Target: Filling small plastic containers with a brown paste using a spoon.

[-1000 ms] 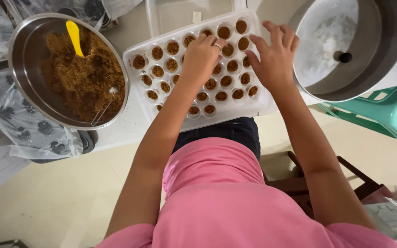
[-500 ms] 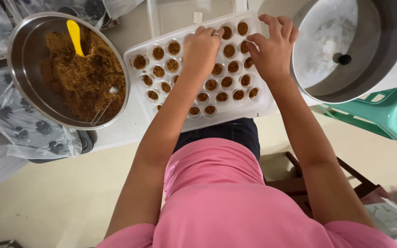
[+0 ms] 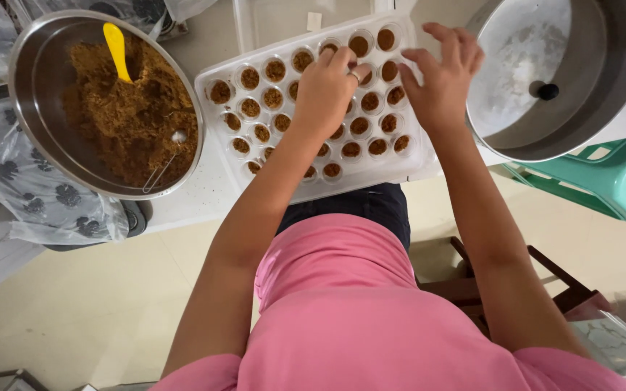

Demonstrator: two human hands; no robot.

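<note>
A white plastic tray [image 3: 400, 171] holds several small clear cups [image 3: 250, 107] packed with brown crumb. My left hand [image 3: 324, 90], a ring on one finger, is curled over the tray's middle, with its fingertips pinched around a small cup there. My right hand [image 3: 440, 80] hovers over the tray's far right corner with its fingers spread and nothing in it, close to the end cups. To the left, a steel bowl [image 3: 22, 87] holds loose brown crumb [image 3: 132, 119], with a yellow spoon [image 3: 116, 49] stuck in it and a small wire tool [image 3: 162, 165].
A large steel pan [image 3: 603, 80] with a black knob [image 3: 547, 91] inside sits right of the tray. A teal plastic basket [image 3: 617, 181] is below it. Clear plastic bags [image 3: 45, 206] lie under the bowl at the left. A dark wooden seat [image 3: 523, 279] shows beneath my pink shirt.
Both hands have shifted a little toward the tray's far edge. The right hand has lifted off the cups and spread its fingers.
</note>
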